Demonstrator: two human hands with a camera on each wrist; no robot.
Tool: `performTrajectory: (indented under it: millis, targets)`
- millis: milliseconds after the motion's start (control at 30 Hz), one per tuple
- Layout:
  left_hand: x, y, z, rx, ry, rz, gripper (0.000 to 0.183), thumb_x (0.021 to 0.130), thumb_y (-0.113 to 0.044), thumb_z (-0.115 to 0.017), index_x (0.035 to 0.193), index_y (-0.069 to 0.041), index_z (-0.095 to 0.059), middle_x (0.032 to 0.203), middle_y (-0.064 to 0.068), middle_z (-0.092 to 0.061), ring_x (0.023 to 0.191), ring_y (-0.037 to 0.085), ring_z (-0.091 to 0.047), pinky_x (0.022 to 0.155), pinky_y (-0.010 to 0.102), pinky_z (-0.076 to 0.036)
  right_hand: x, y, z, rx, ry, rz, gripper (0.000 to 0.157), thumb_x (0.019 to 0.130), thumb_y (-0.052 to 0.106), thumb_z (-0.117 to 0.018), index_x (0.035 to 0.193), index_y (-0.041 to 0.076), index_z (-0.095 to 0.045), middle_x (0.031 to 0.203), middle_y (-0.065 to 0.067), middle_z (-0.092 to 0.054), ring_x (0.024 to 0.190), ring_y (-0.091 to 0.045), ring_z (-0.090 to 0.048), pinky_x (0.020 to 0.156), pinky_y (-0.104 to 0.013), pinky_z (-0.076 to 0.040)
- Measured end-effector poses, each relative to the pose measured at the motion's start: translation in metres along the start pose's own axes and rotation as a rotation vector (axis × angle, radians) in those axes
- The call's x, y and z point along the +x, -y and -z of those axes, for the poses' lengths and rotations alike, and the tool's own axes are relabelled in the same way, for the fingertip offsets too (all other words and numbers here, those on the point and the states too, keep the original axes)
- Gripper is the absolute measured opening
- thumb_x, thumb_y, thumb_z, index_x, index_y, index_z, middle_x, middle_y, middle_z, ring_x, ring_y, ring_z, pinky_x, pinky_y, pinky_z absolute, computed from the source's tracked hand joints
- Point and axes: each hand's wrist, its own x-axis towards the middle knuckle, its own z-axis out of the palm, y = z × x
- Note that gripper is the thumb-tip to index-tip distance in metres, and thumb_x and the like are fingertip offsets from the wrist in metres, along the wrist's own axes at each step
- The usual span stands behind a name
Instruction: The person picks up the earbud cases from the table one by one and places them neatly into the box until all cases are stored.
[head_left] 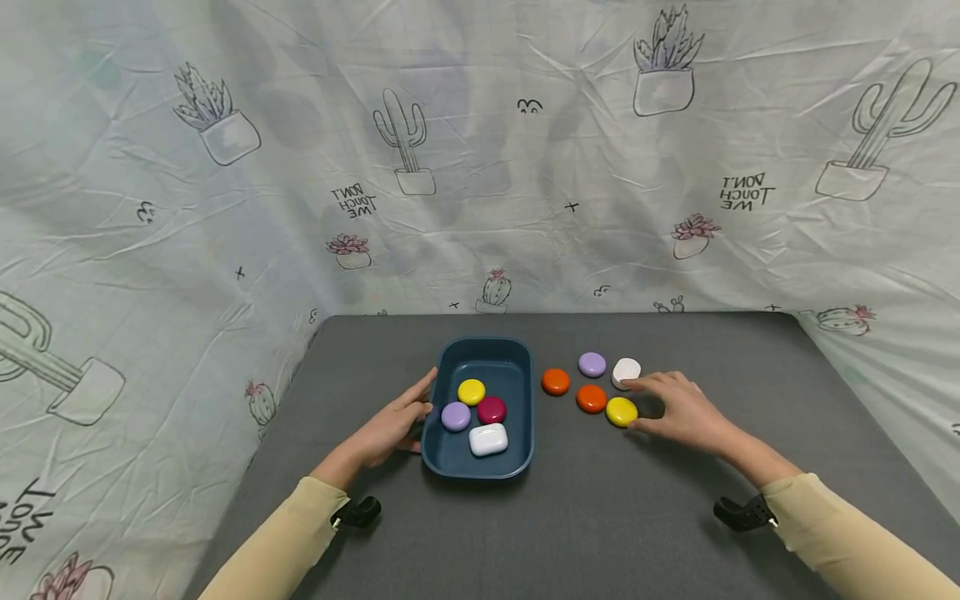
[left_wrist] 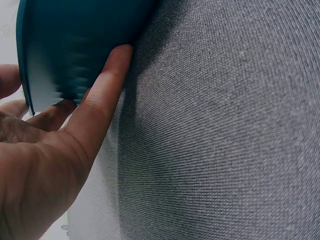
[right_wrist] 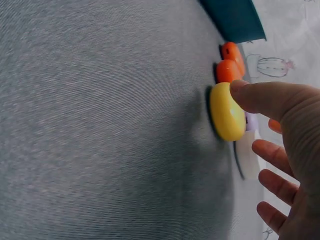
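A dark blue rectangular tray (head_left: 480, 467) lies on the grey table, holding a yellow round piece (head_left: 471, 392), a purple one (head_left: 456, 417), a dark red one (head_left: 491, 410) and a white rounded rectangular piece (head_left: 488, 440). My left hand (head_left: 386, 429) rests against the tray's left side, its thumb (left_wrist: 102, 97) laid along the outer wall. Over on the right, my right hand (head_left: 678, 412) reaches toward a glossy yellow piece (right_wrist: 227, 112), with the thumb tip overlapping it in the right wrist view. Its other fingers are spread, one reaching the white piece (head_left: 626, 372).
Between the tray and my right hand lie two orange pieces, a nearer one (head_left: 592, 399) and one closer to the tray (head_left: 556, 382). Behind them sits a purple piece (head_left: 592, 364). A cactus-print cloth (head_left: 465, 233) hangs behind the table (head_left: 570, 533).
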Motion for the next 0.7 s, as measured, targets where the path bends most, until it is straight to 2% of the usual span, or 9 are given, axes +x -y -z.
performTrajectory:
  millis: [200, 700]
  targets:
    - [0.001, 0.002, 0.001, 0.006, -0.002, -0.007, 0.063, 0.110, -0.024, -0.044, 0.163, -0.045, -0.017, 0.167, 0.015, -0.018, 0.137, 0.043, -0.040, 0.080, 0.047, -0.056, -0.002, -0.001, -0.007, 0.006, -0.017, -0.029, 0.065, 0.079, 0.037, -0.089, 0.136, 0.014, -0.068, 0.117, -0.006, -0.068, 0.110, -0.032, -0.052, 0.085, -0.051, -0.036]
    - [0.001, 0.000, 0.000, 0.003, -0.007, 0.003, 0.062, 0.110, -0.024, -0.043, 0.162, -0.046, -0.017, 0.168, 0.014, -0.017, 0.137, 0.042, -0.040, 0.080, 0.046, -0.056, -0.002, -0.005, -0.020, 0.058, -0.046, -0.103, 0.060, 0.078, 0.043, -0.088, 0.129, 0.015, -0.071, 0.109, 0.000, -0.069, 0.105, -0.031, -0.054, 0.086, -0.056, -0.035]
